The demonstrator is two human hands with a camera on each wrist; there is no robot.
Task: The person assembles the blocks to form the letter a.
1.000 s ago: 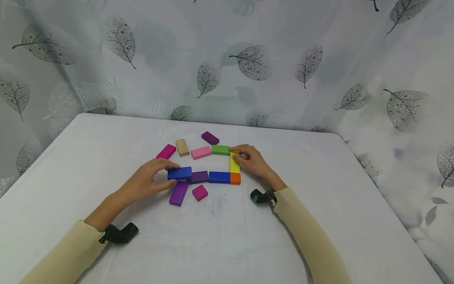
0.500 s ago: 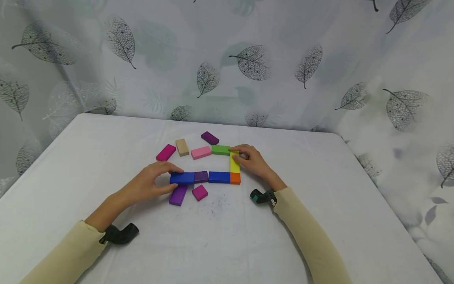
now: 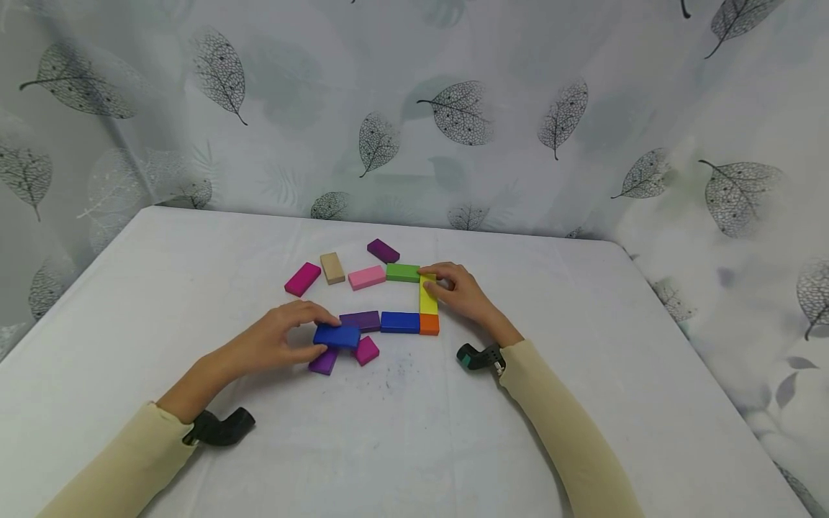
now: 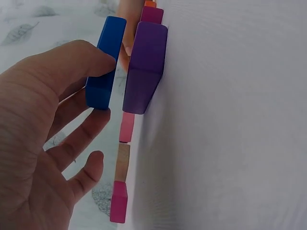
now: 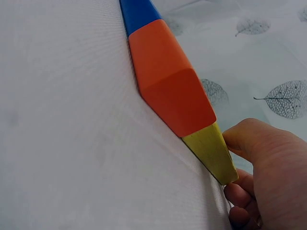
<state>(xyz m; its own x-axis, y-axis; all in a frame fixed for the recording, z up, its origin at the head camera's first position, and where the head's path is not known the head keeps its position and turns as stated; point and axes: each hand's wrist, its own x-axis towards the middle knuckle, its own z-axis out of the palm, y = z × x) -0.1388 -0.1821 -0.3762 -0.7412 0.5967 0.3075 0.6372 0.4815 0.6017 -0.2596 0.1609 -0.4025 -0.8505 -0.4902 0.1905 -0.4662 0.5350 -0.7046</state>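
Note:
Between the thumb and fingers of my left hand (image 3: 275, 342) is a blue block (image 3: 337, 337). In the left wrist view this blue block (image 4: 106, 62) is raised off the tablecloth, beside a purple block (image 4: 146, 64). My right hand (image 3: 463, 293) pinches a yellow block (image 3: 428, 298) near its far end, fingertips by the green block (image 3: 403, 273). An orange block (image 3: 429, 324) sits at the yellow one's near end. Leftward from it run a second blue block (image 3: 400, 322) and a dark purple block (image 3: 361, 321).
Below the held block lie a purple block (image 3: 322, 362) and a small magenta block (image 3: 367, 351). Farther back are a pink block (image 3: 367, 278), a tan block (image 3: 333, 268), a magenta block (image 3: 303, 278) and a plum block (image 3: 383, 250). A leaf-patterned curtain (image 3: 414, 108) hangs behind the white-covered table (image 3: 518, 432).
The held blue block first moved right and nearer me over the dark purple block's left end, then farther toward me, uncovering that block. My right hand stays on the yellow block.

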